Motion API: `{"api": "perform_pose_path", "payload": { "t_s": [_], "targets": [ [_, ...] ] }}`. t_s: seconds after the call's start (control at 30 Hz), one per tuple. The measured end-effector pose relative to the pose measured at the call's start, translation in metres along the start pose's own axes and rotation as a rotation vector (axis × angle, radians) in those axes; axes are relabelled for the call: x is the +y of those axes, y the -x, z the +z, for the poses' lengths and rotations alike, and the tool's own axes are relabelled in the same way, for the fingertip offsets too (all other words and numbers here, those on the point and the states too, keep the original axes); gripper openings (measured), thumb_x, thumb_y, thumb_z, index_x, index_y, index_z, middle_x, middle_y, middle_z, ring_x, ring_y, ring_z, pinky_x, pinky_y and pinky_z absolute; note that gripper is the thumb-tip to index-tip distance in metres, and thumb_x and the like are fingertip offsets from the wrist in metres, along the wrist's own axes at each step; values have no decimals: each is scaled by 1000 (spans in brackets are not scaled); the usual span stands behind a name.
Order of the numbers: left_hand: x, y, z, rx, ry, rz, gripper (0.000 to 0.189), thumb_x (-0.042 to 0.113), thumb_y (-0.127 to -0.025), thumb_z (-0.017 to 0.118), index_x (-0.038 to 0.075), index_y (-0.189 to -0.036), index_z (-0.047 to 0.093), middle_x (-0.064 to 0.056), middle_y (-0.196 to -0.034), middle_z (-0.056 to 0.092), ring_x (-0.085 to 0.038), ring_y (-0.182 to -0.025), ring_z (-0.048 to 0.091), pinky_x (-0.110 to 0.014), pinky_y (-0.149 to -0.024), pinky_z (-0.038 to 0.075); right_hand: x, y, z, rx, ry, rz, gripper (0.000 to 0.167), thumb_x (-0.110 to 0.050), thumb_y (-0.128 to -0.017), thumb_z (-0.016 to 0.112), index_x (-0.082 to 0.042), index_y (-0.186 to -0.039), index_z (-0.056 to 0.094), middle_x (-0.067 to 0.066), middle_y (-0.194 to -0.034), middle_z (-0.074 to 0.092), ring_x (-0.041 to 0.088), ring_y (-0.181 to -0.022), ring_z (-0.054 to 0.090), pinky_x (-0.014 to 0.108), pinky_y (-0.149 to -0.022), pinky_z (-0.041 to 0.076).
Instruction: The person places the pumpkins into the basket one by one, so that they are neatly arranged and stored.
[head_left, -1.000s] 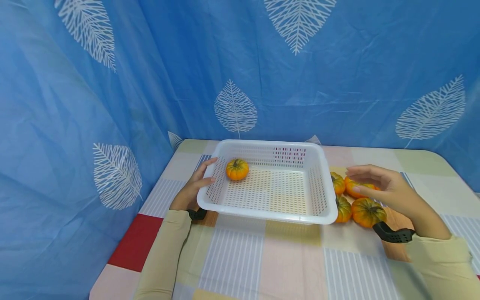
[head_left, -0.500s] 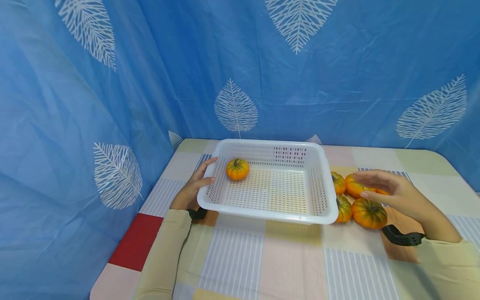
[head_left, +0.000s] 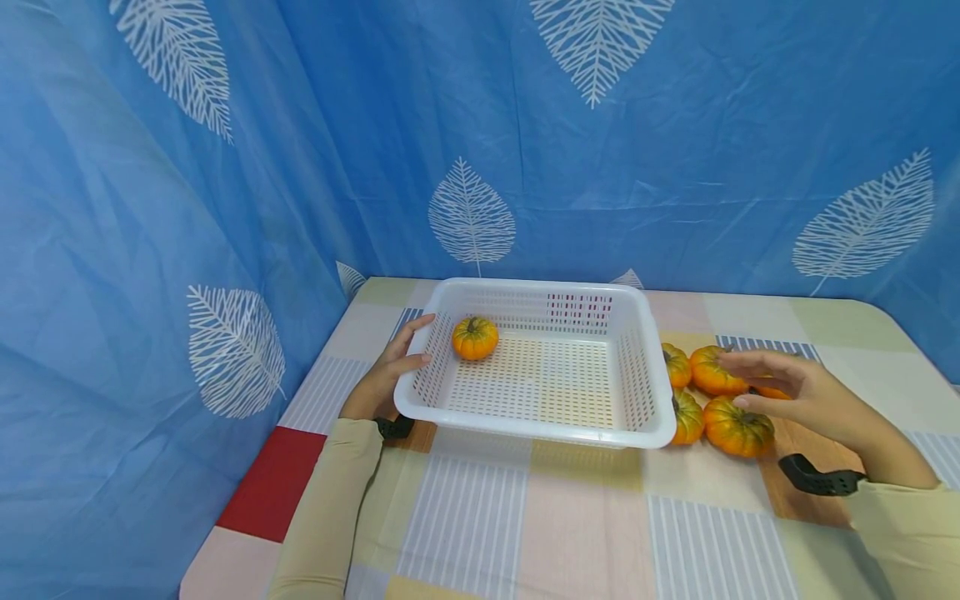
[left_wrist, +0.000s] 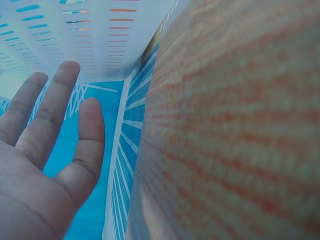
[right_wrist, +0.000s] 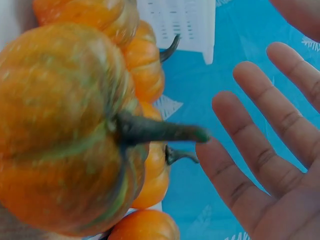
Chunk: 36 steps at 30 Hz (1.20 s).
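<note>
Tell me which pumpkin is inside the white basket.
The lone pumpkin near the left wall of the white basket, on the side of the left hand; the other visible pumpkins sit outside it, to the right, near the right hand.

Wrinkled blue curtain with white leaf prints behind a pastel-and-red patchwork tablecloth.

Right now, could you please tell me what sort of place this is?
Probably an indoor tabletop workspace: a blue leaf-print curtain hangs behind a patchwork-print tablecloth, where a white perforated plastic basket stands beside orange pumpkins.
</note>
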<state>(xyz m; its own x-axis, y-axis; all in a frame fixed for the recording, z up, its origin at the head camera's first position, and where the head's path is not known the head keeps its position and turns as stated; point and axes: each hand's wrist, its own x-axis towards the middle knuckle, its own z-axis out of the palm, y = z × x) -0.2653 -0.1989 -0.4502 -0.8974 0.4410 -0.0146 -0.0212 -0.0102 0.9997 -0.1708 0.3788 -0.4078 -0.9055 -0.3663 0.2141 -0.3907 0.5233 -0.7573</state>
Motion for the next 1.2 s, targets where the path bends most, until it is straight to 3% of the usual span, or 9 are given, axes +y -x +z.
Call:
{"api": "perform_pose_path", "payload": {
  "t_s": [0.2,0.4,0.63,0.9,1.2],
  "targets": [
    [0,0,0,-5,8,-4,83,15,-100,51,21,-173,13,-13,-180,13,-53,-146,38,-71,-107,49,10,4,-4,-32,-19,12,54,11,-95,73,0,-147,61,-28,-136,63,-11,-117,60,9,-89,52],
    [0,0,0,3,0,-6,83,16,-99,53,21,-173,14,-13,-179,14,-53,-146,39,-71,-107,49,19,9,-5,-68,-10,-2,58,12,-93,73,0,-149,60,-30,-139,59,-13,-121,57,7,-92,48],
    [-1,-1,0,6,-6,-3,83,16,-99,53,21,-172,14,-14,-179,15,-52,-144,39,-70,-107,49,29,16,-7,-62,8,39,57,10,-94,74,-2,-149,60,-31,-137,58,-17,-121,54,6,-91,48],
    [1,0,1,1,-4,3,82,17,-100,53,21,-172,15,-12,-179,14,-52,-145,37,-71,-108,48,38,23,-6,-83,-32,31,57,12,-96,70,-2,-149,58,-27,-139,59,-16,-124,53,7,-91,49],
    [-1,-1,-1,5,1,7,83,16,-99,53,22,-172,15,-14,-179,15,-51,-144,39,-70,-106,50,48,29,-7,-110,-64,76,57,11,-96,70,-4,-150,59,-32,-138,58,-15,-121,54,9,-90,51]
  ]
}}
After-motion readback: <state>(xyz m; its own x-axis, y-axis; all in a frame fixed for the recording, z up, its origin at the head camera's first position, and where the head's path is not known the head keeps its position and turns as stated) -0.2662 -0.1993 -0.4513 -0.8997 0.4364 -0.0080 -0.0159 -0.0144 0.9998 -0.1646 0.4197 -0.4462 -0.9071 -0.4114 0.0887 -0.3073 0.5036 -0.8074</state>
